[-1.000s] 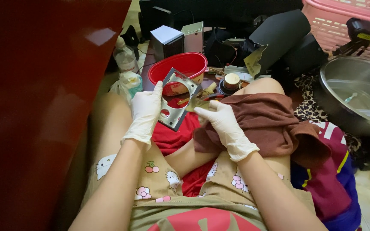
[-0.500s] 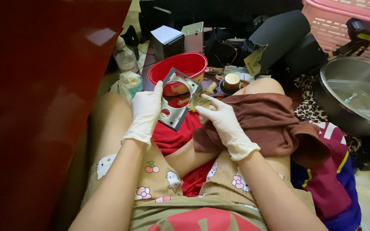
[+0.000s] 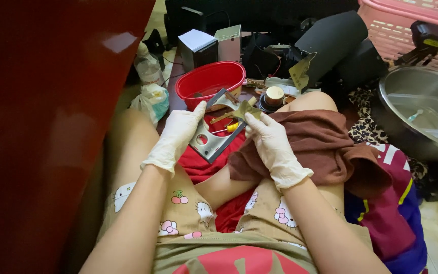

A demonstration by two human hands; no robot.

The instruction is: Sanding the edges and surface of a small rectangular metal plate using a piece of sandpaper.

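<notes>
- Dark red cabinet panel (image 3: 51, 127): fills the left side of the view, upright beside the person's left leg.
- Steel pot (image 3: 406, 137): at the right edge, a clear plastic tub (image 3: 427, 114) sitting inside it.
- Brown cloth (image 3: 325, 147): draped over the right knee, under the right wrist.
- Red bowl (image 3: 210, 81): on the floor just beyond the knees, directly behind the plate.
- Grey metal plate (image 3: 210, 144): held over the lap between the knees. Long axis runs from near-left up to far-right, far end towards the red bowl; round cut-outs face up.
- Left hand (image 3: 178, 134): white glove, fingers closed round the plate's left edge, thumb on top.
- Right hand (image 3: 272, 142): white glove, fingertips pinched narrow on a small brass-coloured piece (image 3: 244, 109) at the plate's far right corner.
- Yellow part (image 3: 232, 127): lying on the plate, just beside the right fingertips.
</notes>
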